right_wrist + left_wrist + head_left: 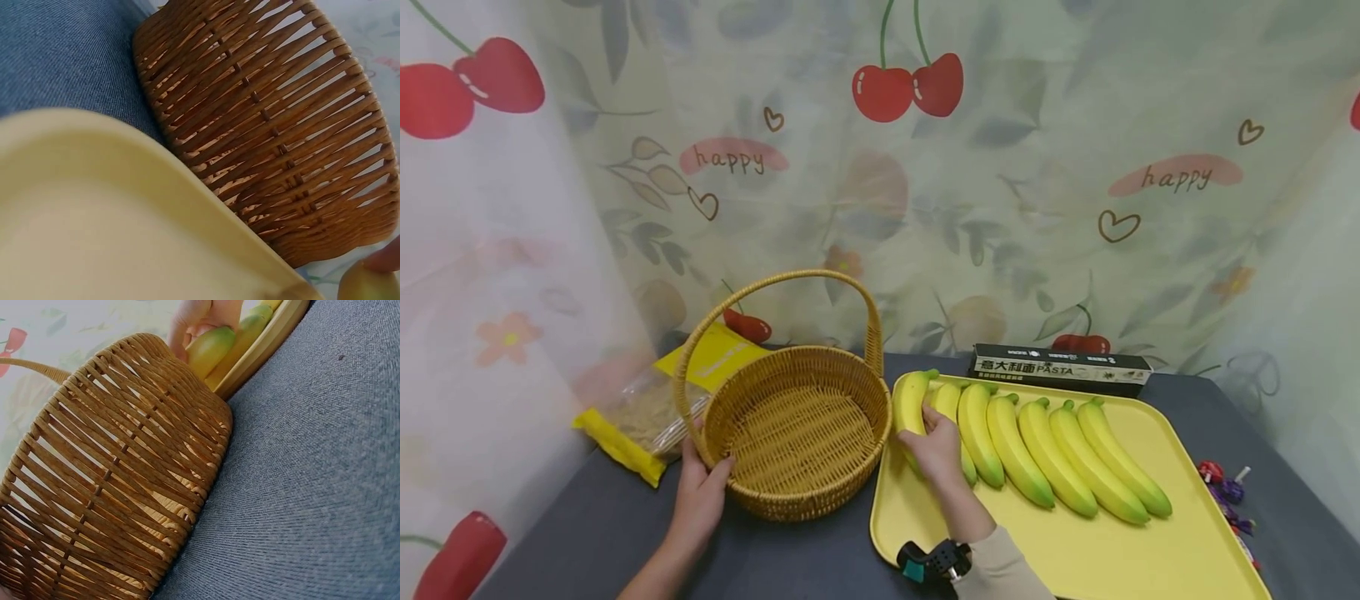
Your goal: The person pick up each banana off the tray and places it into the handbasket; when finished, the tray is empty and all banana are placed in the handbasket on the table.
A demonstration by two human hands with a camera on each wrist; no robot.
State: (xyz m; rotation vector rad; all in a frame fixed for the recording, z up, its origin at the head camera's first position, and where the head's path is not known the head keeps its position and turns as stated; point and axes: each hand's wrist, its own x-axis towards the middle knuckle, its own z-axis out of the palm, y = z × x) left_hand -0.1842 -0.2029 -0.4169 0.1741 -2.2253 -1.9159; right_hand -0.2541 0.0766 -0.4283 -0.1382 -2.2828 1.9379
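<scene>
A round wicker basket (797, 504) with a tall arched handle stands left of a yellow tray (1120, 558), and nothing lies inside it. My left hand (698, 492) holds the basket's near left side, thumb at the rim by the handle's foot. On the tray several yellow bananas (1018, 450) with green tips lie side by side in a row. My right hand (938, 450) grips the leftmost banana (912, 400), close to the basket's right side. The left wrist view shows the right hand's fingers around that banana's green tip (215, 347). In the right wrist view only the banana's end (365, 284) and a fingertip appear.
Behind the basket on the left lies a yellow and clear plastic bag (640, 412). A black pasta box (1060, 369) stands behind the tray. Several wrapped lollipops (1228, 492) lie at the tray's right on the dark grey cloth (805, 562). A printed curtain (1000, 250) closes the back and sides.
</scene>
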